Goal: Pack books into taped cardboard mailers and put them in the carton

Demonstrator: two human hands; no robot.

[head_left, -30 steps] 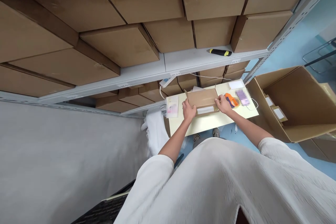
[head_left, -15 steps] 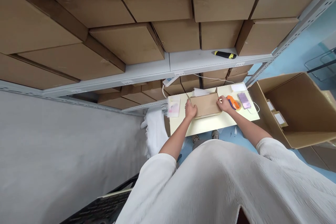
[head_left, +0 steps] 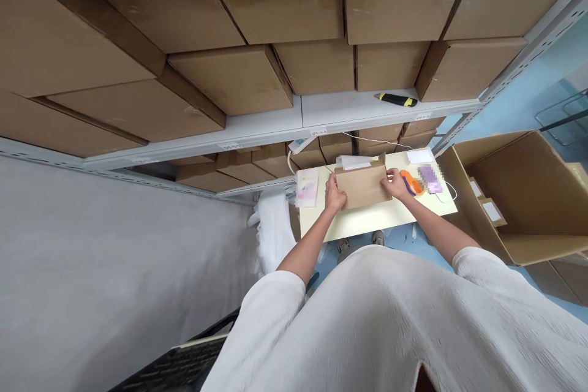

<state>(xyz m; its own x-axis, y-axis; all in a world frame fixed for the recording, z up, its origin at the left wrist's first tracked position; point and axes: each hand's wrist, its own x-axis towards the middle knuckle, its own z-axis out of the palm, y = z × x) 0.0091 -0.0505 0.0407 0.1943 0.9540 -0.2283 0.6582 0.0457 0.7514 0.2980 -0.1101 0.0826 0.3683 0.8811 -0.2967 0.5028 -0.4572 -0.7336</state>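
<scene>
A small brown cardboard box is held between my two hands over a pale yellow table. My left hand grips its left end, the thumb toward the near corner. At the right end, my right hand pinches the edge near the far corner. Behind the box lies a clear plastic packet with white paper, partly covered by it. Just right of my right hand sits an orange and blue tape dispenser.
A pink and white packet lies at the table's left, a purple blurred item at its right. Beyond stands a shelf of cartons, with a utility knife on it. A large open carton stands right.
The small box's near side has tilted down, and its raised end flaps no longer stick up at the far corners. Both hands stay at its ends. The view has shifted slightly.
</scene>
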